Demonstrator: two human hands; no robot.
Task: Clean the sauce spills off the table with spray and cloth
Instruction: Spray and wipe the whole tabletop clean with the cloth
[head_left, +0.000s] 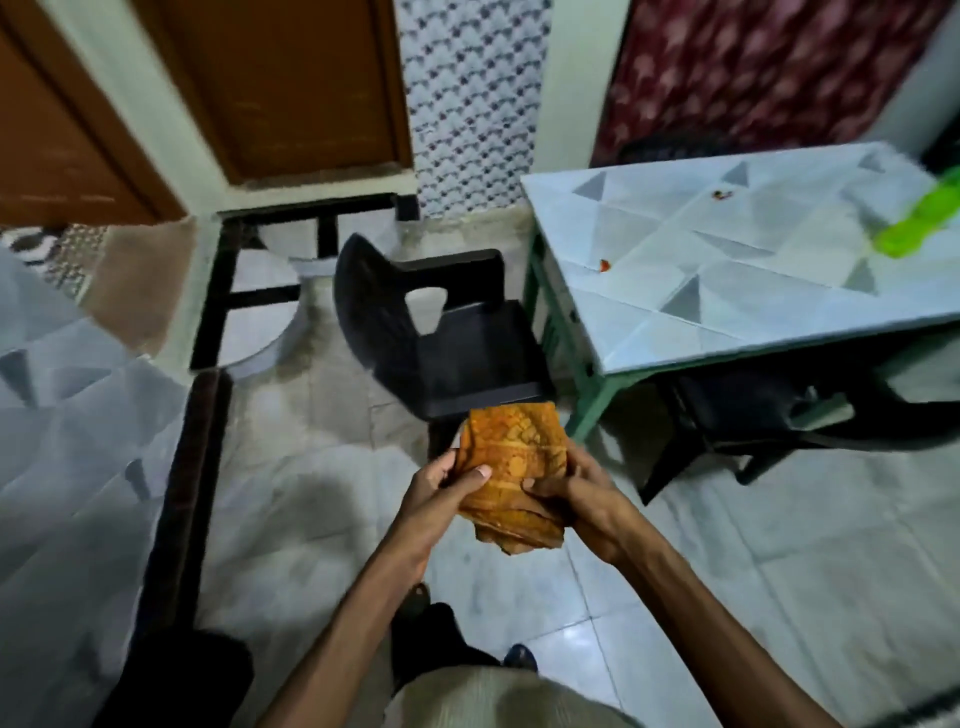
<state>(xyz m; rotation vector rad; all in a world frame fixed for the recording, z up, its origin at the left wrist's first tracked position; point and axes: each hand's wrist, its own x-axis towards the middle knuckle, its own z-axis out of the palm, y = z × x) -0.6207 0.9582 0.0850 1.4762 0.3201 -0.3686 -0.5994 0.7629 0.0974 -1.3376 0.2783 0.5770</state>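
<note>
Cloth in both hands, table off to my right.

My left hand (441, 488) and right hand (576, 493) both grip the folded orange cloth (509, 457) above the floor, thumbs curled onto it. Its long axis runs away from me, top edge toward the black chair (467, 338). The table (753, 291) lies ahead and rightward, nearer my right hand, bearing red sauce spills (604, 265). The green spray bottle (911, 226) lies slantwise at its far right, too blurred to tell the nozzle end.

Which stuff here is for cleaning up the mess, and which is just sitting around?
For the job: orange cloth, gripped by left hand and right hand; green spray bottle and red sauce spots on the table.

Just lying about: black chair, brown door, maroon curtain.
</note>
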